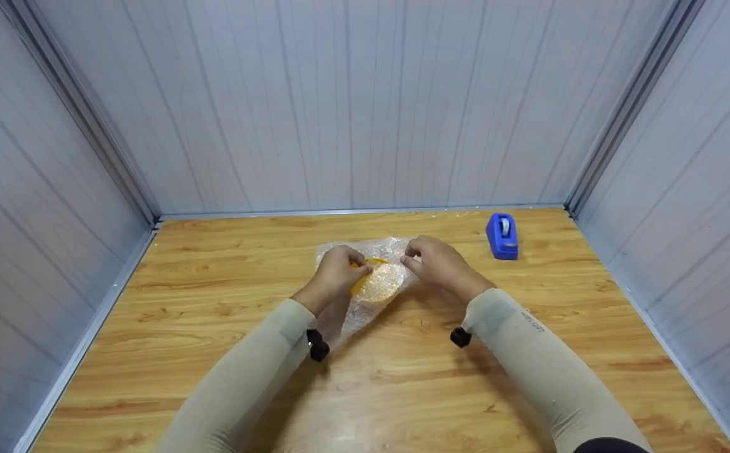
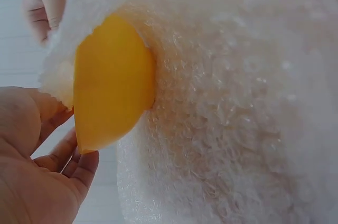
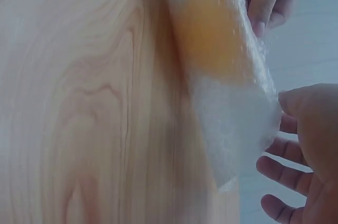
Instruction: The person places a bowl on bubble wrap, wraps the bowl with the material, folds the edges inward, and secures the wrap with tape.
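Note:
A yellow bowl (image 2: 111,84) is partly covered by a sheet of clear bubble wrap (image 1: 363,309), which is folded over it. My left hand (image 1: 337,272) pinches the bowl's rim together with the wrap's edge. In the left wrist view the bowl's open side faces the left fingers (image 2: 87,168), and the wrap hides the rest of it. With thumb and forefinger, my right hand (image 1: 440,263) pinches the wrap's edge to the right of the bowl. Its other fingers are spread in the right wrist view, where the bowl shows blurred through the wrap (image 3: 227,113).
A blue tape dispenser (image 1: 503,238) stands on the wooden table (image 1: 214,352), right of and beyond the right hand. Pale panel walls (image 1: 371,113) enclose the table at the back and on both sides.

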A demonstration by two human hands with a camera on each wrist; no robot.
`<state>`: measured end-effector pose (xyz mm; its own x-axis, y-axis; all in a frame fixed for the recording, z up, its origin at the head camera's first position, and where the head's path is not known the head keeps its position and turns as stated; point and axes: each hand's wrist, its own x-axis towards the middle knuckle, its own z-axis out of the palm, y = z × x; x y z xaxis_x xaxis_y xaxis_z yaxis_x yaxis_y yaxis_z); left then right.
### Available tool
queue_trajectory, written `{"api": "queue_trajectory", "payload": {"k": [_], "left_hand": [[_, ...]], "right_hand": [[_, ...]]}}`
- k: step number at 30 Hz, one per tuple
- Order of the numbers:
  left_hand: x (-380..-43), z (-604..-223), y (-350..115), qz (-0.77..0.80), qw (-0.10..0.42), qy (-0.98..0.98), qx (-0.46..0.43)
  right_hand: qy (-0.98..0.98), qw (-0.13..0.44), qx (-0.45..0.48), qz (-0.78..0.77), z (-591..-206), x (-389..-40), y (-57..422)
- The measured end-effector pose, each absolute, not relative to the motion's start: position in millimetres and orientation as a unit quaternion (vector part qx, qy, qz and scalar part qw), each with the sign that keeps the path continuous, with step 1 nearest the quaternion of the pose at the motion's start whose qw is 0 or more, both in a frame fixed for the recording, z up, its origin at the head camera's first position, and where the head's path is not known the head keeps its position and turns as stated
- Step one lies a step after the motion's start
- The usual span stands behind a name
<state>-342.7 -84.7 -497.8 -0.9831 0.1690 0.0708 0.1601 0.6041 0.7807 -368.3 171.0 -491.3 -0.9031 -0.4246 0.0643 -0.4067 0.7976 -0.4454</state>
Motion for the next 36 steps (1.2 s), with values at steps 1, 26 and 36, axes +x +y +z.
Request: {"api": "queue_trajectory", "payload": {"k": [1, 26, 36], "left_hand": [[-343, -499, -84, 0.437, 0.004, 0.895, 0.093], [-341, -497, -81, 0.439, 0.029, 0.891, 0.108], [-339, -496, -86, 0.438, 0.015, 0.893, 0.102]], "right_hand": [[0.949, 0.026, -0.212, -0.233, -493, -370, 173], [0.958, 0.094, -0.148, -0.228, -517, -386, 203], [0.964, 0.082, -0.173, -0.183, -522, -391, 196]]}}
